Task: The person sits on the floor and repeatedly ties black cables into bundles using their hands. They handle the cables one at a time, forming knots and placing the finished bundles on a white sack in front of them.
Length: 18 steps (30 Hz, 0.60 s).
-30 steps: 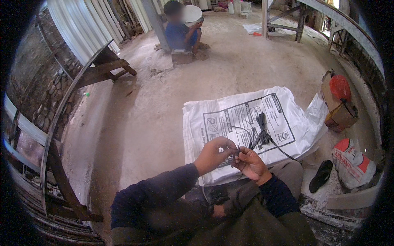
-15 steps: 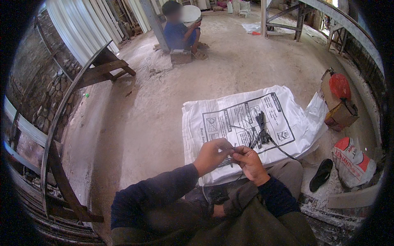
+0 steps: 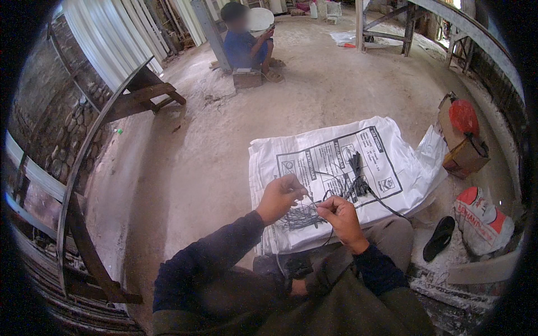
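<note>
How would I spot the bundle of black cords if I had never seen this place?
Find the big white printed sack spread flat on the dusty floor in front of the seated person. On its middle, just beyond the right hand, lies the bundle of black cords. It is thick and dark, unlike the loose tangle of thin wires between the hands.

Both forearms, in dark long sleeves, come up from the lower edge and meet near the middle. The left hand (image 3: 281,197) is curled, back upward, with its fingertips pinched together and pointing right. The right hand (image 3: 339,217) sits just beside it, slightly lower, fingers bent inward and pinched toward the left hand's fingertips, wrist bent.
</note>
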Available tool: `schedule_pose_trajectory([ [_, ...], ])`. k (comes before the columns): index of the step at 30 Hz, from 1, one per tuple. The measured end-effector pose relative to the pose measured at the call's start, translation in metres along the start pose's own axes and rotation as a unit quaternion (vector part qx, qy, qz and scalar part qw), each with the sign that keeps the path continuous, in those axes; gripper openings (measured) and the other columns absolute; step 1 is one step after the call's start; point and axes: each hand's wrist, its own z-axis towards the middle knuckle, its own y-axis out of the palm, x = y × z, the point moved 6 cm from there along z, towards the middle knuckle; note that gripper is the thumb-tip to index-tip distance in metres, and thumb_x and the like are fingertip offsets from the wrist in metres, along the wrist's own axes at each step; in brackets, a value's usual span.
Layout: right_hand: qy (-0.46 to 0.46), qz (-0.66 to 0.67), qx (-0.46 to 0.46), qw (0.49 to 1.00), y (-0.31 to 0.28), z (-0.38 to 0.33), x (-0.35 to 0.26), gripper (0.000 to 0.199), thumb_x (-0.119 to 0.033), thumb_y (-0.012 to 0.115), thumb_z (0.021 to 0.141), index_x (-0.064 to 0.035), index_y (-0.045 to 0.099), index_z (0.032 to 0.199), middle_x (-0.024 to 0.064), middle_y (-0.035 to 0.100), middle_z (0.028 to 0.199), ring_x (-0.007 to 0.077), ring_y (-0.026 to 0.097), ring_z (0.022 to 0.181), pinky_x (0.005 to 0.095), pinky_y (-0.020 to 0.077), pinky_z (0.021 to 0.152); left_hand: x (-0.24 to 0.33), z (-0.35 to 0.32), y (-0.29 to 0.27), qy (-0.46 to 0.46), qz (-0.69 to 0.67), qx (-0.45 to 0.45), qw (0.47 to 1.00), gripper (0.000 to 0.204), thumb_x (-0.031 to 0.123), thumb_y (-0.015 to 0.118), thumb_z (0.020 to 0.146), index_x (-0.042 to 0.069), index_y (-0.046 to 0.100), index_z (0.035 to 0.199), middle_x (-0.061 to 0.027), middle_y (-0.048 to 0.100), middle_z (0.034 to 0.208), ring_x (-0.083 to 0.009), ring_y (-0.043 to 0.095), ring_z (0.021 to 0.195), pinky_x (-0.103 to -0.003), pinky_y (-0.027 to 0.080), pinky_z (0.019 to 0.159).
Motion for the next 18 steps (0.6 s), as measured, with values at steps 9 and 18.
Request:
schedule_pose_trajectory([
  [9,0.028,-0.017,-0.026,0.999,0.0,0.003,0.011,0.008,-0.003,0.06,0.077,-0.0009,0.055,0.082,0.0011,0.056,0.079,0.0065,0.051,0.074,0.02,0.0414,0.067,0.003,-0.004,-0.004,0.047,0.09,0.016,0.995,0.013,0.012,0.06,0.076,-0.001,0.056,0.077,-0.0058,0.057,0.072,-0.0113,0.054,0.07,-0.026,0.044,0.064],
  [18,0.035,0.047,-0.027,0.998,0.0,0.005,0.026,0.012,-0.006,0.061,0.077,-0.0034,0.053,0.086,0.0013,0.056,0.079,0.0091,0.054,0.072,0.0232,0.0456,0.065,0.024,-0.01,0.012,0.043,0.055,-0.057,0.996,0.036,0.017,0.066,0.074,0.002,0.048,0.101,-0.0093,0.055,0.094,-0.0177,0.056,0.086,-0.029,0.044,0.075],
])
